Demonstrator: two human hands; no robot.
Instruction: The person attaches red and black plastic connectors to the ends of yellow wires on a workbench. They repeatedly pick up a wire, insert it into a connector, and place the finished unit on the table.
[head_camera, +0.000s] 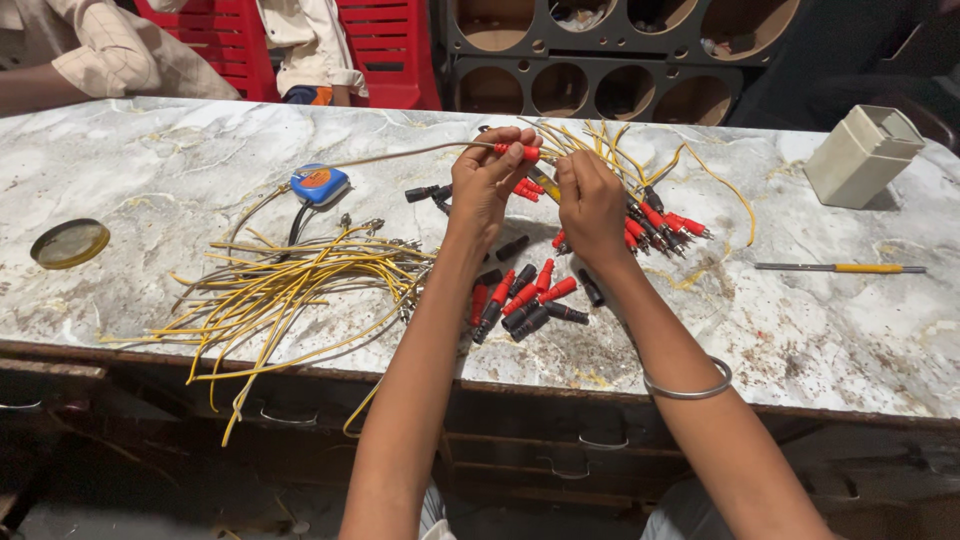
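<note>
In the head view, a red plug (518, 152) on a yellow wire (420, 153) was pinched in the fingers of the left hand (485, 185), above the middle of the marble counter (830, 330). The right hand (590, 205) was held just beside it, fingers pressed together on something hidden. Loose red and black plugs (525, 300) were scattered below the hands, with yellow wires (280, 290) heaped to the left. A screwdriver (840, 268) and a beige box (862, 155) were seen well apart on the right.

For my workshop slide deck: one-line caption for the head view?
Left hand and right hand hold a red plug on a yellow wire over a marble table.
</note>
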